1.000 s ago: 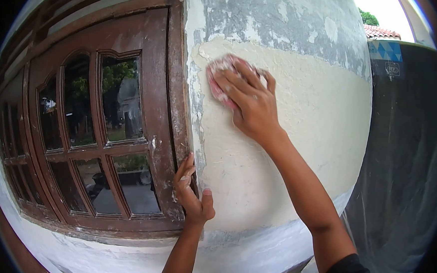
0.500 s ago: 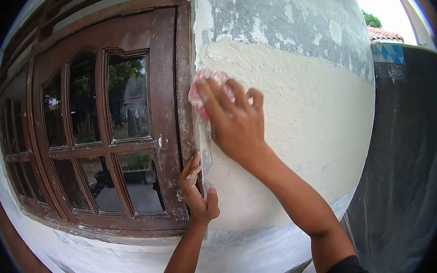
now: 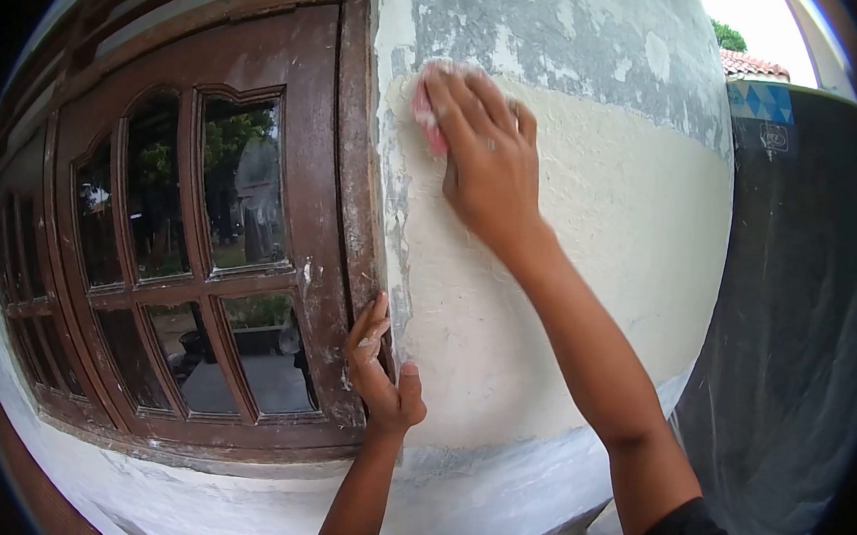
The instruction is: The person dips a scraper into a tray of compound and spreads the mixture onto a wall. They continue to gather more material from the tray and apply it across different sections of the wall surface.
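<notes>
My right hand (image 3: 489,154) presses a crumpled pink and white cloth (image 3: 426,112) against the wall, its fingers bent over it. The cloth is near the upper left edge of a cream, rough-textured patch (image 3: 567,247), just below the grey band (image 3: 580,41). Lower down, my left hand (image 3: 383,373) rests on the edge of the brown wooden window frame (image 3: 361,165), fingers pointing up and thumb apart. It holds nothing, and whitish smears show on its fingers.
Glass panes (image 3: 242,183) in a brown wooden window (image 3: 304,211) fill the left side. A dark sheet (image 3: 790,290) hangs at the right beyond the wall. A tiled roof (image 3: 752,65) shows at the upper right.
My right hand and the cloth have moved up and slightly right, away from the window frame. My left hand has stayed nearly in the same place.
</notes>
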{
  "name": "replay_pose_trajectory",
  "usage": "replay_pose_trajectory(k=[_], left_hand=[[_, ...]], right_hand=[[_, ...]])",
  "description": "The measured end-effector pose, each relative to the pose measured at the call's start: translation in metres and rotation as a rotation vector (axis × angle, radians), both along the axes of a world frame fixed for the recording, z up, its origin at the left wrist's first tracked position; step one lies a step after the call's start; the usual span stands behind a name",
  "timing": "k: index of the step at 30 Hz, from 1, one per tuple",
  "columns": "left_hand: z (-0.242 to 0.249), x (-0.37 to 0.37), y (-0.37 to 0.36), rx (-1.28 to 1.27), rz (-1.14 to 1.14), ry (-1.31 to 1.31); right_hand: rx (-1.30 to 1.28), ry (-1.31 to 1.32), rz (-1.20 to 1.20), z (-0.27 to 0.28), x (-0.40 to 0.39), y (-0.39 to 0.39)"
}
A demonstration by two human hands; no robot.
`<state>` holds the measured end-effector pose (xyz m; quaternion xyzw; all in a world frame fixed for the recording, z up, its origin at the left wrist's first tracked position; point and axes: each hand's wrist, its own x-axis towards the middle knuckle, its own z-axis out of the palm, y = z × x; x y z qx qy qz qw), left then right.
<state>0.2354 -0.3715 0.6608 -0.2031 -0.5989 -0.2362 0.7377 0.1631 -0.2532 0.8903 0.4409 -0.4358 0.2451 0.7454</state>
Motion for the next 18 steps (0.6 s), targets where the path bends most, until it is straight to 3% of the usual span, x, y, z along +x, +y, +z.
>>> replay_pose_trajectory(k=[3,7,12,14,18], left_hand=[[0.000,-0.003,-0.001,0.009,0.000,0.048],[0.000,0.004,0.000,-0.008,0.056,0.002],[0.001,0.002,0.000,-0.006,0.025,0.025],[0.000,0.002,0.001,-0.005,0.014,0.018],[-0.002,0.003,0.000,-0.024,0.059,0.015]], right_hand=[[0.047,-0.084,-0.077,-0.001,-0.010,-0.002],[0.204,-0.058,-0.009,-0.065,-0.001,0.004],[0.083,0.002,0.032,-0.010,0.001,0.002],[0.064,-0.095,-0.031,-0.001,-0.002,0.003],[0.179,-0.091,0.003,-0.053,-0.010,0.017]])
